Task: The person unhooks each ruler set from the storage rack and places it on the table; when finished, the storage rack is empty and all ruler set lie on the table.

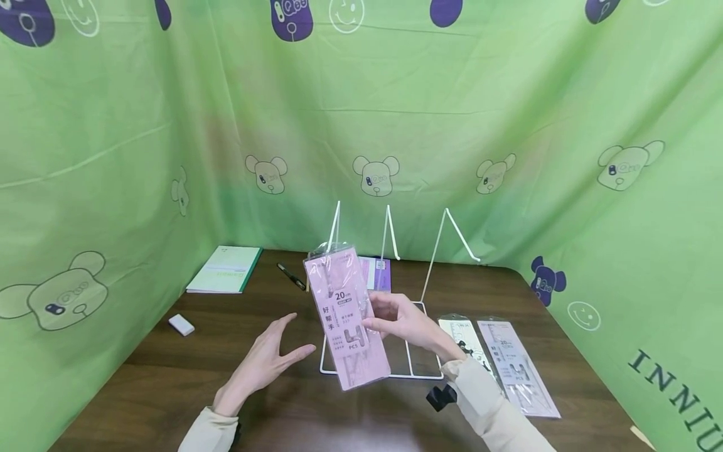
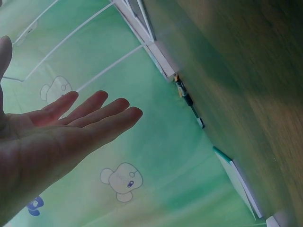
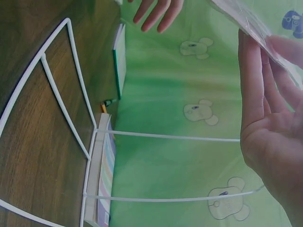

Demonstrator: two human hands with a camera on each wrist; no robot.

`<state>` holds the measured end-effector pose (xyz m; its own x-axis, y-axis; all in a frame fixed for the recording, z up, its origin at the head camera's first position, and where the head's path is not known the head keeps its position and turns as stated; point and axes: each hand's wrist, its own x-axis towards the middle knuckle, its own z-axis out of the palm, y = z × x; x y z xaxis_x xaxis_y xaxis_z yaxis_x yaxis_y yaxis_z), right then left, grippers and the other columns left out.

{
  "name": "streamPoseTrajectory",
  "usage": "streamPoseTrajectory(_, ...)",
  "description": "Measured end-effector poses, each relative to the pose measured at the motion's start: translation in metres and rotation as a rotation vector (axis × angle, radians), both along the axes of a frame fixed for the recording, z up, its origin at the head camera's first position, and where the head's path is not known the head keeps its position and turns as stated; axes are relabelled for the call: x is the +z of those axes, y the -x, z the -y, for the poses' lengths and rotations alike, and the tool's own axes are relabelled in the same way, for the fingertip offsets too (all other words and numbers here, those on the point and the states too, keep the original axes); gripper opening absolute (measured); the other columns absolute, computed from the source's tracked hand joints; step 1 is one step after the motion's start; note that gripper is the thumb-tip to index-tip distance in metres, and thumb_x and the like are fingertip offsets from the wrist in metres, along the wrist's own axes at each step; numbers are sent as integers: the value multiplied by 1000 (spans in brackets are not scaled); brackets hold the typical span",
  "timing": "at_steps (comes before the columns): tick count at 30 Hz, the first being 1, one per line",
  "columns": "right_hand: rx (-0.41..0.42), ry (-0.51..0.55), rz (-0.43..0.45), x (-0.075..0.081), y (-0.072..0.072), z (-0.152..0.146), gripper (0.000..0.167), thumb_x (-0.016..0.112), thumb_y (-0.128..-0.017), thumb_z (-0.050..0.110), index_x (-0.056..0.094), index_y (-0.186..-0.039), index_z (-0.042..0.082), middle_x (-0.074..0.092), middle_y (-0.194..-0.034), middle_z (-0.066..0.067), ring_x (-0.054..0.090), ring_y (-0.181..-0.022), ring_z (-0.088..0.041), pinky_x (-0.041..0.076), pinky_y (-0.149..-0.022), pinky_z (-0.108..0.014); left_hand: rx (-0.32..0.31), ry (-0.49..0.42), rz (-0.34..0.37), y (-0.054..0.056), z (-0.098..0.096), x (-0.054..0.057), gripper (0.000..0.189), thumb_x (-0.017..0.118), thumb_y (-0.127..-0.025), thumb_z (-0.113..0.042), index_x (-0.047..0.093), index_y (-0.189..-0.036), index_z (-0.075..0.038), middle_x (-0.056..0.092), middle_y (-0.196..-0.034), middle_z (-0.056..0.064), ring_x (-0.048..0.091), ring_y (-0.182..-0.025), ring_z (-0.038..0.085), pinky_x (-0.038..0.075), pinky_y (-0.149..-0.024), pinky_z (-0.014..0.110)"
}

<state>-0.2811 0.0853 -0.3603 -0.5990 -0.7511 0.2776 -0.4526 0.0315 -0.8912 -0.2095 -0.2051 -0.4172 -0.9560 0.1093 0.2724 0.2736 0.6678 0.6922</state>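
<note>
My right hand (image 1: 403, 320) pinches the right edge of a pink ruler-set packet (image 1: 339, 333) in clear plastic, marked 20 cm. The packet is raised and slightly tilted, its printed face toward me, overlapping the left part of a white wire rack (image 1: 426, 377) in the head view. From the right wrist view, thumb and fingers of the right hand (image 3: 272, 113) lie on opposite sides of the thin packet (image 3: 236, 16). To the packet's left, my left hand (image 1: 271, 358) holds nothing, thumb spread from its fingers. These fingers look nearly straight in the left wrist view.
On the right lie a white packet (image 1: 460, 329) and another pink packet (image 1: 516, 364). Behind the rack is a purple-and-white box or book (image 1: 383, 276). A black pen (image 1: 290, 276), a green-edged notebook (image 1: 226, 270) and a white eraser-like block (image 1: 181, 324) lie left. Green curtains enclose the table.
</note>
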Motion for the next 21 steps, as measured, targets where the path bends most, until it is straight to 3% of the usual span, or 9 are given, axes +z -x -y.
streamPoseTrajectory(13,90,27,-37,4,-14,-6,31,60,-94,6,57,-124,1,68,-108,-13,67,-91,-26,56,-61,-41,-2,-7,21,0,1,-2,85,70,-84,-48,37,-144,1,39,-145,24,36,-133,42,31,-104,58)
streamPoseTrajectory(21,95,44,-33,7,-19,-8,31,61,-93,5,58,-123,0,69,-105,-15,68,-89,-25,56,-60,-37,-3,-1,6,-1,0,-1,83,70,-85,-48,37,-143,2,40,-144,25,36,-133,44,32,-103,59)
